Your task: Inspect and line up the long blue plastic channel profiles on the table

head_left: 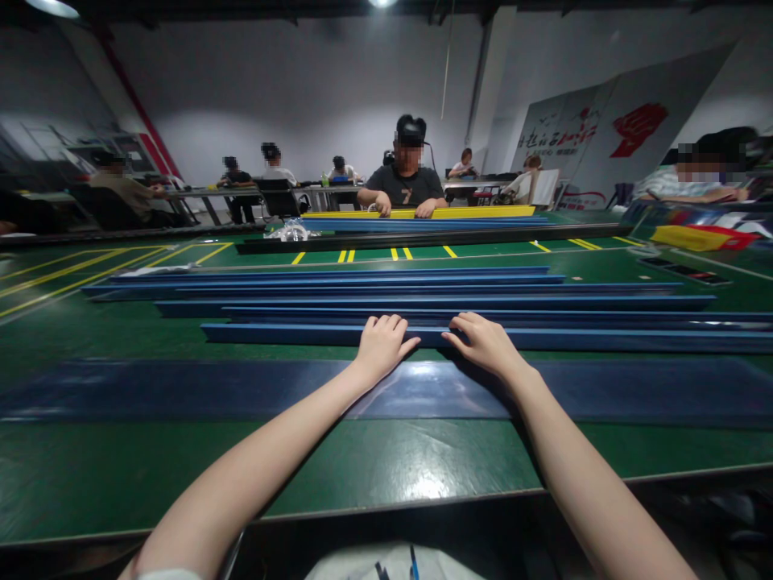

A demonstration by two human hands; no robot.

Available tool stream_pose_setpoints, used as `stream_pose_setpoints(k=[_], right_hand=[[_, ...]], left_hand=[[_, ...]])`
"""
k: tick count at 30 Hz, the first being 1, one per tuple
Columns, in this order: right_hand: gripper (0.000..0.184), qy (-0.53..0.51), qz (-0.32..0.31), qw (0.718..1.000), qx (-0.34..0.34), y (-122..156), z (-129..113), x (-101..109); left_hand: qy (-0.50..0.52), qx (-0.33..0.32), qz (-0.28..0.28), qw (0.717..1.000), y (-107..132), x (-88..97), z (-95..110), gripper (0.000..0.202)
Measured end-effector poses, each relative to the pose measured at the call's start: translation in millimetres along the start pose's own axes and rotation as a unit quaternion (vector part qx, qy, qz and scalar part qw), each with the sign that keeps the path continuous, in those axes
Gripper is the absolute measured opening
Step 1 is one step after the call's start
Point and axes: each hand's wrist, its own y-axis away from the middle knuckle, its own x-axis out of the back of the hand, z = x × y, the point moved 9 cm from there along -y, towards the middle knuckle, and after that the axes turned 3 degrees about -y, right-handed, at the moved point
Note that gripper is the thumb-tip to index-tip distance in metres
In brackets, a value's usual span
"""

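A long blue plastic channel (290, 333) lies lengthwise across the green table. My left hand (382, 345) has its fingers curled over the channel's near wall, with the thumb in front. A short way to the right, my right hand (483, 345) grips the same channel, fingers over the top and thumb on the near side. The fingertips inside the channel are partly hidden. Between my forearms and beyond them on both sides, a flat, see-through plastic strip (181, 391) lies on the table, nearer to me than the channel.
More blue channels (423, 302) lie parallel behind. Farther back are a long black strip (362, 242), a clear plastic bundle (293, 231) and a yellow strip (483, 212) under a co-worker's hands (424, 208). A phone (685, 271) lies at right. The table's front edge (423, 505) is close to me.
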Motion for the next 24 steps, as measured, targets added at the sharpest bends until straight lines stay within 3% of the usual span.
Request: stream_pose_setpoints(k=[24], right_hand=[[0.022, -0.008, 0.01, 1.0, 0.004, 0.5, -0.1, 1.1]], left_hand=[[-0.006, -0.001, -0.001, 1.0, -0.2, 0.4, 0.3, 0.035]])
